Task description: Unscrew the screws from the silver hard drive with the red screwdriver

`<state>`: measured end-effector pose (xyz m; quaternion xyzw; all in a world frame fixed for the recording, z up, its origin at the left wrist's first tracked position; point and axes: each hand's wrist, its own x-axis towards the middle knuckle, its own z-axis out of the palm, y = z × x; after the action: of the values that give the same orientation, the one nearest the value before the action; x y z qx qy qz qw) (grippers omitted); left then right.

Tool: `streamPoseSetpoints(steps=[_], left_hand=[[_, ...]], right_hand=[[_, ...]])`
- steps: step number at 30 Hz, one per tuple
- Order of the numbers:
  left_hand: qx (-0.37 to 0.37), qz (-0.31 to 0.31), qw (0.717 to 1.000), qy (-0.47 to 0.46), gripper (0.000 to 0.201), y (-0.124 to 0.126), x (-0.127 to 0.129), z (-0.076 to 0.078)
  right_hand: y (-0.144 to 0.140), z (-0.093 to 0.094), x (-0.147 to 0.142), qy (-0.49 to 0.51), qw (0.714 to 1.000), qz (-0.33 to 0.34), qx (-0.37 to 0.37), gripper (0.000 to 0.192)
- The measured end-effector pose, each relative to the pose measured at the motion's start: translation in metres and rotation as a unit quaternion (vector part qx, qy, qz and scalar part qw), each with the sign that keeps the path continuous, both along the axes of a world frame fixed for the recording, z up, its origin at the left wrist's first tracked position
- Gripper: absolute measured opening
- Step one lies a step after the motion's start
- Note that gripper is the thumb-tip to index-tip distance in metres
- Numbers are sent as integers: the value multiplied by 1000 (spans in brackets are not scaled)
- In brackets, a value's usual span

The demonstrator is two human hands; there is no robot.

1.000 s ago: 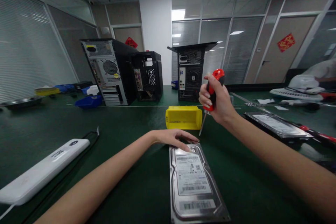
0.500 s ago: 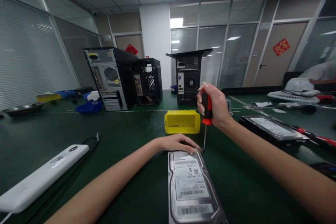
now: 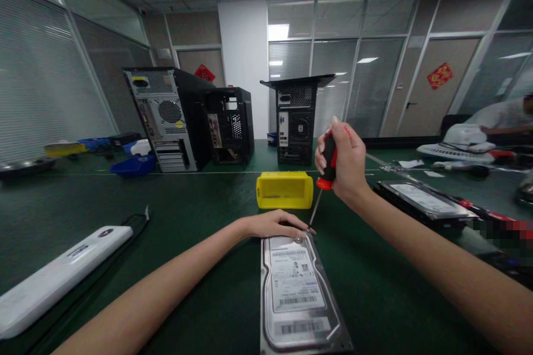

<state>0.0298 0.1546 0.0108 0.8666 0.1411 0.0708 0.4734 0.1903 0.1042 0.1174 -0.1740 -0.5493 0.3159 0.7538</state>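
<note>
In the middle of the frame, the left hand [image 3: 275,225] lies flat on the hard drive's [image 3: 296,294] far end, keeping it steady on the green desk [image 3: 200,211]. The right hand [image 3: 343,163] grips a red screwdriver [image 3: 322,183], tip at the drive's top corner.

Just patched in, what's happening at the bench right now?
A person steadies the far end of a hard drive lying flat on the green table with the left hand. The right hand grips a red-handled screwdriver, tip down at the drive's far right corner. A yellow bin sits just beyond, and a second drive lies to the right.
</note>
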Motion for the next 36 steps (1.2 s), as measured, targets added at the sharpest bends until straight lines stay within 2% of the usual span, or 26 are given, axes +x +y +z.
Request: streamPoseSetpoints(steps=[20, 24, 32, 36], left_hand=[[8, 3, 1000, 9, 37, -1, 0, 4], [-5, 1, 1000, 8, 39, -3, -1, 5], [-10, 0, 1000, 5, 39, 0, -1, 1], [-9, -6, 1000, 9, 40, 0, -1, 3]], right_hand=[[2, -10, -6, -39, 999, 14, -4, 30], [4, -13, -7, -44, 999, 27, -8, 36], [5, -12, -5, -43, 999, 24, -19, 26], [7, -12, -5, -40, 998, 34, -27, 25]])
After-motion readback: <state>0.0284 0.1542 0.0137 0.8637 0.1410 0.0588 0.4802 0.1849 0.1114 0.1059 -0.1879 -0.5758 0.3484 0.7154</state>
